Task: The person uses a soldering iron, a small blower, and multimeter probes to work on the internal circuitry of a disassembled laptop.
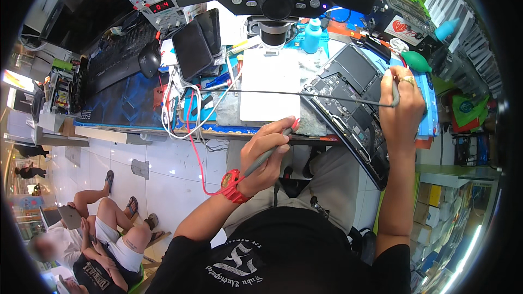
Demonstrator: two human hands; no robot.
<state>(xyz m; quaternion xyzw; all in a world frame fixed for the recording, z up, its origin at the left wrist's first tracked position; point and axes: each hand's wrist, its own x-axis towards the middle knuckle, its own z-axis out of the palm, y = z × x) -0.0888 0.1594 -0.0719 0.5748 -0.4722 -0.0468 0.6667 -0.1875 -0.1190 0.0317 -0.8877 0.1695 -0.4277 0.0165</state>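
My left hand (264, 152) is closed around a grey test probe (260, 161) with a red end; a red lead (197, 158) loops from it past the red watch on my wrist. It hovers by the front edge of the bench, next to a blank white plate (269, 90). My right hand (406, 100) grips a second grey probe (396, 96), whose black lead (321, 96) stretches leftward across the bench. That hand is over the right side of an opened laptop (340, 84) with its circuit board bare. The laptop lies slanted, its near corner overhanging the bench. The second probe's tip is hard to make out.
A digital microscope screen (275, 4) and its lens (273, 35) stand above the plate. Nearby are a blue bottle (312, 37), green air blower (417, 61), two phones (192, 49), tangled white cables (173, 109) and a power supply (162, 8). People sit at lower left.
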